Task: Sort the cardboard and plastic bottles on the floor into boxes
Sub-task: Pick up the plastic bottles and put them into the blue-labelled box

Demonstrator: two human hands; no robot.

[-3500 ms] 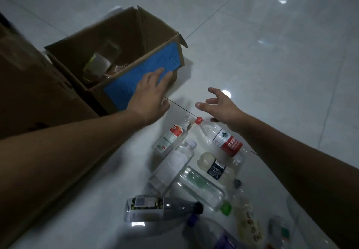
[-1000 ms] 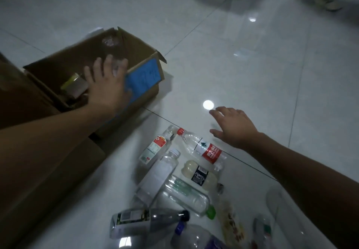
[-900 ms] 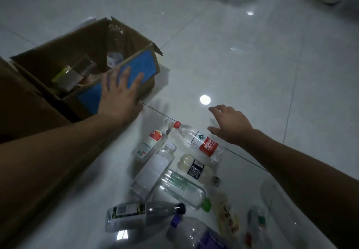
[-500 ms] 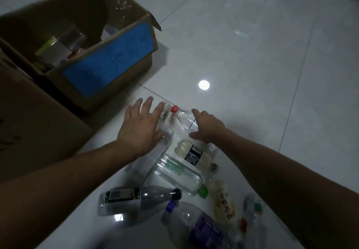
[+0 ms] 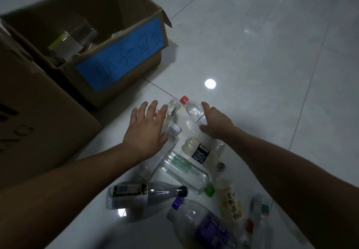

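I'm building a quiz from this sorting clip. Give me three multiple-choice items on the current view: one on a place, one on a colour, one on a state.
1. Where is the box with the blue label?
A. Upper left of the bottles
B. Right of the right hand
C. Behind the person

2. What colour is the cap on the bottle under the right hand?
A. Green
B. Red
C. Black

3. How is the left hand?
A. Fist shut
B. Holding cardboard
C. Open, fingers spread over bottles

Answers: 1 A, the box sits open at upper left. 2 B, its cap by the fingertips is red. 3 C, the fingers are splayed above a clear bottle.
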